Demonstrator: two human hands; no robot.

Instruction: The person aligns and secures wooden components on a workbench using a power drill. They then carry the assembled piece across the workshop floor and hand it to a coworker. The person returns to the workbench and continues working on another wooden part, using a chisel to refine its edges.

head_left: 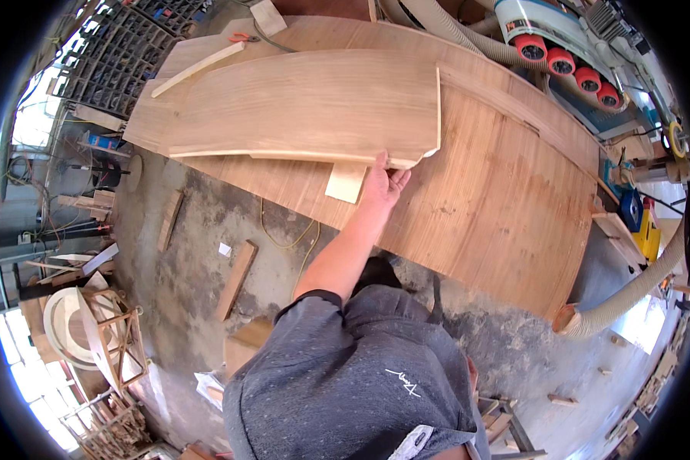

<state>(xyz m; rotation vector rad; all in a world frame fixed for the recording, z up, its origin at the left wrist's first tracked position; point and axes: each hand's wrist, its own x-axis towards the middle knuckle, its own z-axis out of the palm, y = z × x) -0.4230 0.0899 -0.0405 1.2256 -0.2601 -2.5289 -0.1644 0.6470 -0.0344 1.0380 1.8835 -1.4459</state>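
My left hand (387, 182) reaches forward and is closed on the near right edge of a wooden panel (314, 100). This panel is broad, with a curved far side and pale strips along its near and right edges. It lies on a larger wooden board or tabletop (498, 207). A pale, flat piece of wood (346, 184) sticks out from under the panel, just left of my hand. My right hand does not show; only a sliver of skin appears beside the grey shirt.
A long wood strip (198, 69) and red-handled pliers (243, 37) lie at the back left. A machine with red round caps (530, 47) and hoses (632, 295) stands right. Timber offcuts (236, 280) and a yellow cord (284, 239) lie on the floor.
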